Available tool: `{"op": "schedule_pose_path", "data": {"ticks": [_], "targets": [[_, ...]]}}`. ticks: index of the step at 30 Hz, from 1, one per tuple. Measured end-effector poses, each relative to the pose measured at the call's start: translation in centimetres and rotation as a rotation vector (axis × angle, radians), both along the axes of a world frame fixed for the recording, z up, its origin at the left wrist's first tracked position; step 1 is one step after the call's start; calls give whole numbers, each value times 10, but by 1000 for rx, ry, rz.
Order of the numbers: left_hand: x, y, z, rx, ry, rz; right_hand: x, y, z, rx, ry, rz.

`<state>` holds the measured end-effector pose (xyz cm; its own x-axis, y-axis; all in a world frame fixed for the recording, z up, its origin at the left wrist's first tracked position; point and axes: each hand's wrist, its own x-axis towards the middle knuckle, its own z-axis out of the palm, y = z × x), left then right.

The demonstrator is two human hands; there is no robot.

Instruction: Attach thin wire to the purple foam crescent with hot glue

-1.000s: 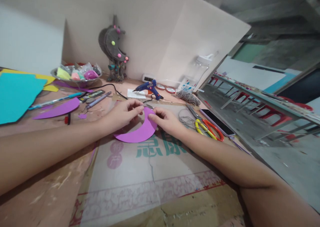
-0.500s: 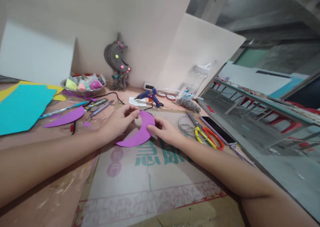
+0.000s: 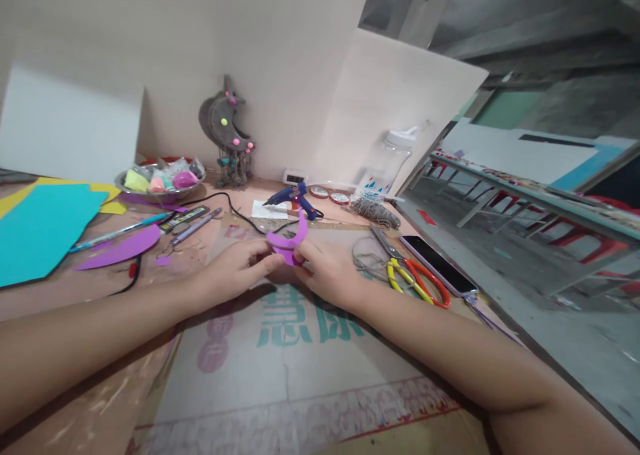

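A purple crescent-shaped paper cutout [image 3: 286, 243] is held up between both hands over the printed cardboard. It looks bent or turned, with one tip pointing up. My left hand [image 3: 253, 263] pinches it from the left, and my right hand [image 3: 320, 268] grips it from the right, thumb in front. Some of the fingers behind the paper are hidden. Just beyond the hands, a blue glue gun [image 3: 296, 196] stands beside a white paper scrap [image 3: 270, 209]. To the right lie scissors [image 3: 417, 275] with yellow and orange handles.
A phone [image 3: 439, 263] lies by the table's right edge, near grey yarn [image 3: 376, 212] and a clear bottle [image 3: 387, 165]. At left are turquoise sheets [image 3: 47, 231], a purple offcut [image 3: 123, 248], pens and a bowl [image 3: 160, 191] of clay packets. A decorated crescent [image 3: 225, 125] leans at the wall.
Both hands have come closer together and turned the purple crescent, which now shows a smaller, bent outline with a tip upward. The camera view has shifted slightly.
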<state>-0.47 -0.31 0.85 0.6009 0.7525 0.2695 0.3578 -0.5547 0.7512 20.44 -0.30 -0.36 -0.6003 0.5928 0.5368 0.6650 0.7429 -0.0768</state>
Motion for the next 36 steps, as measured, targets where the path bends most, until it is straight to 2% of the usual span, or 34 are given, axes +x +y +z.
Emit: {"op": "schedule_pose_path", "data": {"ticks": [4,10,13,19,23,25,27,31,34,36], "targets": [[0,0,2,38,-5,-13,-6,-1,0,18,-84,29],[0,7,-5,-123,-31,48,-8,-2,-3,113,-203,62],[0,9,-6,-105,2,85,-10,-4,-2,102,-204,104],[0,14,-9,-69,24,45,-14,-1,-1,81,-189,157],[1,13,-7,-33,24,136,-14,-7,3,126,-164,201],[1,10,-4,-46,-42,196,-13,-12,5,123,-75,203],[1,7,0,-95,-145,259,-10,-14,6,45,94,157],[0,5,2,-231,-281,404,-3,-3,1,-177,595,-10],[-1,4,3,-308,-306,398,0,11,-3,-289,866,-38],[-1,3,4,-305,-285,393,0,15,-3,-367,887,-34]]}}
